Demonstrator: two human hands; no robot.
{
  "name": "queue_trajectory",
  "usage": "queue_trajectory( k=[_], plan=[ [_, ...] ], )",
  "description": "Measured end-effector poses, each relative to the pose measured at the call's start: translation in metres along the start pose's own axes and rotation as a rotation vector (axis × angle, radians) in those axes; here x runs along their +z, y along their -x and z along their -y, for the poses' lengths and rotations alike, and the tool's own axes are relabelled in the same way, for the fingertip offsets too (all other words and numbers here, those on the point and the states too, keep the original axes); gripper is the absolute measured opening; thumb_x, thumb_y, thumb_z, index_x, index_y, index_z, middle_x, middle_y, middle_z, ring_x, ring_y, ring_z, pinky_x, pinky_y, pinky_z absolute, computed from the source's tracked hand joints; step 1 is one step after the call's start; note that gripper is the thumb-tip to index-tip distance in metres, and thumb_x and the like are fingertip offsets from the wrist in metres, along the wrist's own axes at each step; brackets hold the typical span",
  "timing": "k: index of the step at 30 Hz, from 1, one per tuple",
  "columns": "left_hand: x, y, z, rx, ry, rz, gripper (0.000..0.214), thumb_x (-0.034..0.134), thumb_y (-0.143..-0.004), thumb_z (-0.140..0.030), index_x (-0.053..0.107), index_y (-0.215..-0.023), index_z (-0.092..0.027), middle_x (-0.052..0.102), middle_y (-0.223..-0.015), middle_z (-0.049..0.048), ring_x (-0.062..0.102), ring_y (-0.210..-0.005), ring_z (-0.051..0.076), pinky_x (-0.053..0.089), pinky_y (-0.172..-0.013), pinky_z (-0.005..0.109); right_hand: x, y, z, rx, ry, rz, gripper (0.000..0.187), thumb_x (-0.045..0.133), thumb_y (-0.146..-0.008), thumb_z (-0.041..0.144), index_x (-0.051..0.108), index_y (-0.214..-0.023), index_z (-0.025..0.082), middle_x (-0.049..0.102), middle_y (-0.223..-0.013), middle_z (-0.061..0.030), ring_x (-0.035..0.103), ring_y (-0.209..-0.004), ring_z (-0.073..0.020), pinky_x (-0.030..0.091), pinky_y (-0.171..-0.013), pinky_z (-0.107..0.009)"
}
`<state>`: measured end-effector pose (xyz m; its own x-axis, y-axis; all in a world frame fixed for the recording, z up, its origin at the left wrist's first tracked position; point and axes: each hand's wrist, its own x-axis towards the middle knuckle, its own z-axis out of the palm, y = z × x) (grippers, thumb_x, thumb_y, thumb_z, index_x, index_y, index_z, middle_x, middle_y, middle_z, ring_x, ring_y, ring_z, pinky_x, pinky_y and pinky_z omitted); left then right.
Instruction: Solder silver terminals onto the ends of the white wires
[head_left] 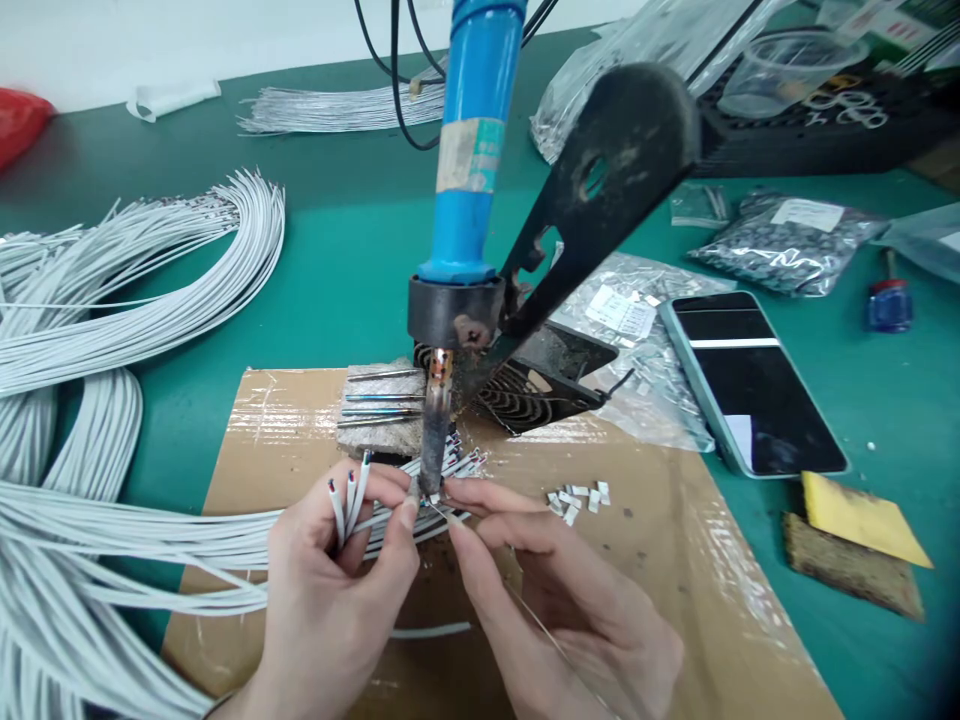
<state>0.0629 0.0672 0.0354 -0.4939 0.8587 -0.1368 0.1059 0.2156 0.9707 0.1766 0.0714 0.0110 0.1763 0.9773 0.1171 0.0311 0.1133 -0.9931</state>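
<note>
A blue-handled soldering iron (469, 170) hangs tip down in a black metal bracket (600, 180). My left hand (337, 570) is closed on white cables (225, 530), pinching one end beside the hot tip; several cable ends with coloured cores stick up between its fingers. My right hand (555, 580) pinches a thin solder wire (544, 625), its end close to the tip. A small white connector (431, 499) shows under the tip, partly hidden by fingers. More cable ends lie behind my hands. Several loose white connectors (574, 498) sit right of them on the cardboard (720, 600).
Big bundles of white cable (150, 330) cover the left side. A pad with metal rods (382, 410) stands behind my left hand. At right lie a phone (757, 390), a yellow sponge (862, 515) and bags of small parts (795, 240). A cut cable piece (431, 632) lies in front.
</note>
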Motion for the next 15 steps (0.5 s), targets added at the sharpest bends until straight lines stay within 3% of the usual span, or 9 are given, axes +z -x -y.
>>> queue_trajectory(
  k=[4, 9, 15],
  plan=[
    [-0.002, -0.002, 0.002, 0.006, 0.008, 0.0, 0.013, 0.076, -0.076, -0.011, 0.071, -0.07, -0.022, 0.075, -0.077, -0.0015, 0.071, -0.069, 0.014, 0.056, -0.061, 0.017, -0.002, 0.0, -0.002, -0.003, 0.009, 0.022, 0.023, 0.075, -0.085, 0.004, 0.072, -0.077, 0.025, 0.084, -0.099, 0.0006, 0.08, -0.085, -0.0153, 0.063, -0.081, -0.021],
    [-0.007, -0.008, 0.002, 0.088, -0.08, 0.081, 0.014, 0.074, -0.076, -0.01, 0.071, -0.07, -0.022, 0.077, -0.073, -0.0011, 0.068, -0.059, 0.013, 0.05, -0.047, 0.016, -0.002, -0.001, -0.005, -0.007, 0.031, 0.022, 0.02, 0.075, -0.086, 0.007, 0.071, -0.076, 0.024, 0.085, -0.098, -0.0012, 0.081, -0.087, -0.0165, 0.063, -0.08, -0.021],
    [-0.009, -0.011, -0.002, 0.173, -0.096, 0.085, 0.017, 0.072, -0.078, -0.006, 0.071, -0.071, -0.021, 0.079, -0.073, -0.0025, 0.075, -0.063, 0.012, 0.057, -0.057, 0.013, -0.002, -0.003, -0.001, -0.017, 0.042, 0.031, 0.021, 0.075, -0.085, 0.006, 0.071, -0.076, 0.024, 0.085, -0.098, -0.0014, 0.081, -0.083, -0.0162, 0.064, -0.082, -0.023]
  ],
)
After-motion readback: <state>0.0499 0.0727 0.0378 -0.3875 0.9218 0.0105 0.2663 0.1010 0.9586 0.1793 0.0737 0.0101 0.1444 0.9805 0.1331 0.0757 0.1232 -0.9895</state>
